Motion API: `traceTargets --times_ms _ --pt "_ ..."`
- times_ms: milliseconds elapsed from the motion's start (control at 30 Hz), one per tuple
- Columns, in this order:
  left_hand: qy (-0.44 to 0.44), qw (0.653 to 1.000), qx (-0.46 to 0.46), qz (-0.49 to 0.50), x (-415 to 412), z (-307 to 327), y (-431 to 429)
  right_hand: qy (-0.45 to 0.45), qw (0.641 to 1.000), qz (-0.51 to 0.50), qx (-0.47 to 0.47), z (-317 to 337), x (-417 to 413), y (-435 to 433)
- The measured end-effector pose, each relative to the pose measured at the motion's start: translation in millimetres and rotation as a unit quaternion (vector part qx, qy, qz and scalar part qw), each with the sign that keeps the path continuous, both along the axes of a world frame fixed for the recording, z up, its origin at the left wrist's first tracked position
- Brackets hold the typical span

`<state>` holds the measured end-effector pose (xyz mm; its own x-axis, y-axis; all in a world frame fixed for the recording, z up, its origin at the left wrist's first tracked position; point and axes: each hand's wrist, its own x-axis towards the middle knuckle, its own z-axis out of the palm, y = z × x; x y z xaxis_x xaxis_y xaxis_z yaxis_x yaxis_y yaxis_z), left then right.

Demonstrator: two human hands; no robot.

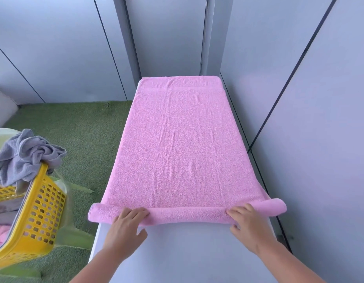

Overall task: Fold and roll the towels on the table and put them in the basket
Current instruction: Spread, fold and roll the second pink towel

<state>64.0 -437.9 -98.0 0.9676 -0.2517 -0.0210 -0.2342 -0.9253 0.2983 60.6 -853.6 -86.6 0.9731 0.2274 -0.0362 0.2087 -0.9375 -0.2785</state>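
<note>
Pink towel (177,144): it lies flat along the table (177,254), stretching away from your hands. Its near end is turned into a thin roll (187,215) that runs under your fingers and sticks out past both hands.
Left hand (127,222): fingers curled over the top of the roll, thumb spread on the near side, gripping the roll left of its middle.
Right hand (247,222): the same hold, fingers curled over the roll and thumb below it, close to the roll's right end.
Handling: terry cloth, by the look soft, light and not slippery. It has no stiffness, so the roll will likely sag or loosen wherever you are not pressing, and it may skew if one hand runs ahead.
Where to hold: on the roll itself, hands well apart as now. The tips beyond your hands overhang the table's edges, so watch them.
Yellow basket (42,211): off the table, well to the left of your left hand. A grey towel (28,158) is bunched over its rim.
Count: one pink towel on the table, one roll begun, one basket, one grey towel on its rim. There is more grey and pink cloth inside, but you cannot tell how many pieces.
</note>
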Motion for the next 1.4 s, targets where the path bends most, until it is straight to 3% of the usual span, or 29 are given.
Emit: traceTargets --times_ms 167,367,500,600,733,900,1033,1267,1400 --pt "-0.017 0.999 0.026 0.009 11 4 0 0.015 0.999 -0.004 -0.029 15 9 5" --pt "-0.037 0.997 0.072 -0.013 4 7 3 0.113 0.993 0.013 -0.026 19 9 3" --pt "-0.041 0.997 0.066 0.017 9 9 -1 0.088 0.996 -0.034 -0.001 17 8 9" --pt "-0.044 0.998 0.000 0.054 15 9 -7 0.052 0.996 -0.061 0.030 14 7 14" --pt "-0.064 0.997 -0.034 0.027 9 4 -6 0.038 0.998 -0.029 0.035 2 0 11" --pt "-0.009 1.000 0.015 0.004 3 3 5 0.026 0.999 0.011 -0.025 1 0 5" --pt "-0.017 0.999 0.028 0.013 8 5 4 0.048 0.997 0.012 -0.057 11 8 8" --pt "-0.014 0.998 0.054 0.023 5 7 3 0.114 0.993 0.015 -0.026 20 14 10" --pt "-0.013 0.998 -0.013 0.064 15 13 -2 0.059 0.997 -0.047 0.019 17 16 13"
